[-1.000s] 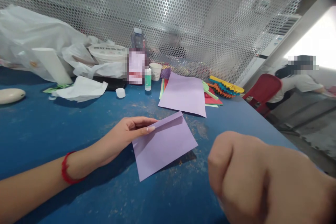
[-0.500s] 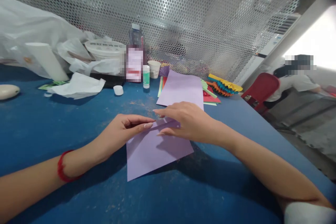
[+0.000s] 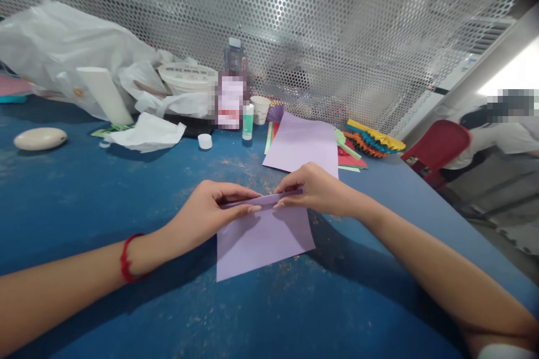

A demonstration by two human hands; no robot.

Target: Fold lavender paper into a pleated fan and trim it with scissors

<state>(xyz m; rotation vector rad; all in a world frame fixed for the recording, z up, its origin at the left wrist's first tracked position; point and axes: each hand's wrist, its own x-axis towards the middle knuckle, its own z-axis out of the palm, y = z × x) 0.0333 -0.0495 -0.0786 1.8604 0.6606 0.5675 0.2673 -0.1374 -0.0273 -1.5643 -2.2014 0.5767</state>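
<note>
A sheet of light purple paper [image 3: 265,241] lies on the blue table, its far edge folded into a narrow raised strip. My left hand [image 3: 214,207] pinches the left part of that strip, thumb on the near side and fingers behind. Closed on the right part of the same fold is my right hand [image 3: 314,190], thumb in front and fingertips behind. The two thumbs are a short gap apart. Just beyond my right hand rests another purple sheet [image 3: 303,143], on top of several coloured sheets.
Behind the work stand a glue stick [image 3: 247,122], its white cap [image 3: 205,141], a paper cup [image 3: 260,109] and a phone [image 3: 231,101]. Pleated paper [image 3: 374,137] lies at right. Crumpled tissue [image 3: 145,133] and a cream oval object [image 3: 41,138] are left. A person sits by a red chair [image 3: 440,151].
My right hand has gone from hovering with fingers apart over the fold to pinching it. The folded strip now stands more closed. The view has shifted a little to the left.
</note>
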